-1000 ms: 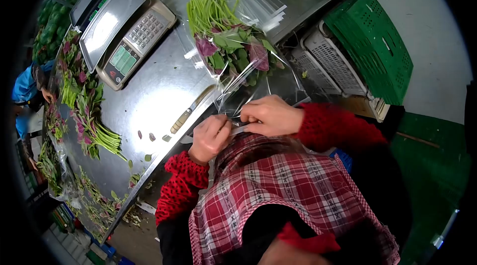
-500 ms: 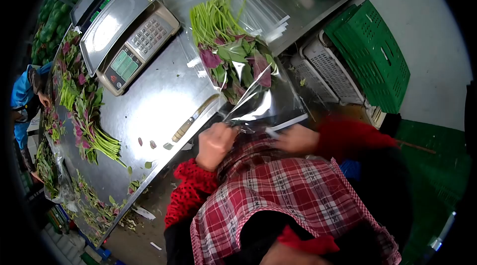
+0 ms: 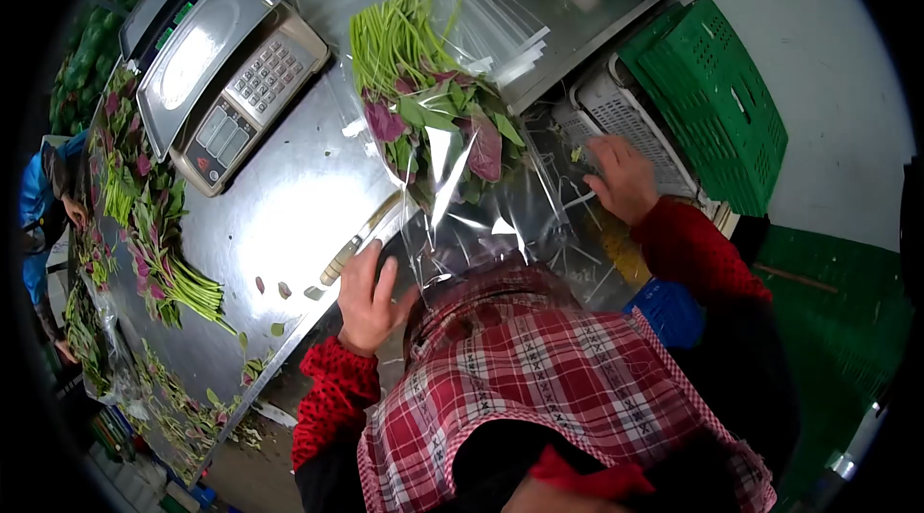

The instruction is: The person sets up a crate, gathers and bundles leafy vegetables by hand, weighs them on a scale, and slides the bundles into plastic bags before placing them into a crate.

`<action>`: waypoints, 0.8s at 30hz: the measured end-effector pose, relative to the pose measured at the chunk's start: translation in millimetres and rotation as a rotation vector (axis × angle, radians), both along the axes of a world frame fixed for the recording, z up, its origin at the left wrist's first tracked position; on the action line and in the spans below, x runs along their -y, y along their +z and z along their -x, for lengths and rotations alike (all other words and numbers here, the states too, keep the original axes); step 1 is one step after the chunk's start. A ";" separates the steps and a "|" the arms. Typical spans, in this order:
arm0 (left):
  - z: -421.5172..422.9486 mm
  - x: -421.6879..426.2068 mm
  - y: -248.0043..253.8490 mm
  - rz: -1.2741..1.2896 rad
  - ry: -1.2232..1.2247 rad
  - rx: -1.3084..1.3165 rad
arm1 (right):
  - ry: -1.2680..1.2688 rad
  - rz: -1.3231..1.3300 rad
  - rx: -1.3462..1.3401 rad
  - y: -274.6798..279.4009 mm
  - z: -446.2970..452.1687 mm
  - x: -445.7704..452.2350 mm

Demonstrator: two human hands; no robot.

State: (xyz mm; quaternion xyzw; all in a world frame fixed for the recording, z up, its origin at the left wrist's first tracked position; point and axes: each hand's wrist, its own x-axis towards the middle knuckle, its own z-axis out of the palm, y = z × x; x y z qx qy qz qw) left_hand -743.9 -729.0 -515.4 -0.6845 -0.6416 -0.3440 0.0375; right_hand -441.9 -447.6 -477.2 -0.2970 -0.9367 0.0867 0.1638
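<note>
A bunch of green and purple leafy greens [image 3: 448,123] lies in a clear plastic bag [image 3: 481,229], stems toward the far side of the metal table. The bag's near end hangs over the table edge against the checked apron. My left hand [image 3: 366,301] is at the table edge, left of the bag, fingers apart and nothing held. Just beyond its fingertips lies a knife [image 3: 341,261] with a pale handle; its blade runs toward the bag. My right hand [image 3: 624,178] is raised to the right of the bag, fingers loosely spread with nothing in them.
A weighing scale [image 3: 255,80] stands left of the bag. Stacked clear bags [image 3: 510,46] lie beneath and behind the greens. Loose greens [image 3: 173,263] cover the table's left side, where another person's hand [image 3: 74,212] shows. Green crates [image 3: 717,94] stand at right.
Both hands have come off the bag's near end: the left moved left and down, the right moved up and right. The bag's near edge has dropped toward the apron. The view shifted slightly.
</note>
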 end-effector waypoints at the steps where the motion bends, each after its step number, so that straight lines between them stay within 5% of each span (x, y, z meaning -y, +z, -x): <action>1: -0.3 -5.6 -3.6 -0.004 0.008 0.002 | 0.008 -0.004 0.002 -0.1 6.4 -6.3; 3: 1.2 -24.9 -12.0 0.175 -0.087 -0.199 | 0.410 -0.060 0.063 -3.3 26.3 -10.1; 6: -3.5 -44.9 -7.4 0.177 -0.175 -0.080 | 0.700 0.048 0.037 -27.8 38.5 -16.8; 7: -2.6 -40.1 -7.6 0.171 -0.176 -0.080 | 0.626 0.176 0.005 -25.3 37.1 -15.7; 8: -2.3 -32.7 -13.6 0.224 -0.049 0.240 | 0.630 0.181 0.003 -27.9 36.4 -18.5; 9: -1.5 -31.6 -15.5 0.272 0.081 0.560 | 0.271 0.809 -0.107 -28.8 36.2 -19.9; 10: -0.3 -34.3 -18.9 0.280 0.083 0.562 | -0.144 1.408 -0.210 -30.6 36.2 -19.9; 12: -0.7 -43.1 -22.5 0.268 0.435 1.335 | -0.213 1.430 -0.346 -45.4 40.3 -19.8; 14: -3.8 -39.8 -14.9 0.289 0.457 1.368 | -0.357 1.536 -0.387 -35.2 30.3 -16.3; 15: -4.8 -37.1 -11.8 0.309 0.495 1.394 | -0.358 1.489 -0.093 -59.8 4.5 -21.1; 16: -5.4 -35.8 -9.1 0.326 0.533 1.418 | -0.046 0.980 0.475 -101.8 -33.6 -18.4; 17: -3.7 -39.0 -10.9 0.364 0.561 1.365 | 0.118 0.769 1.089 -135.0 -59.2 -23.7; 19: -7.2 -44.8 -5.6 0.322 0.613 1.414 | 0.095 0.694 0.736 -152.2 -104.2 -15.4; 21: -20.2 -37.0 2.7 0.315 0.641 1.465 | 0.026 0.909 0.309 -30.9 -26.3 0.4; 24: -17.2 -44.9 -0.2 0.195 0.731 1.511 | 0.024 0.997 -0.240 30.1 70.3 11.7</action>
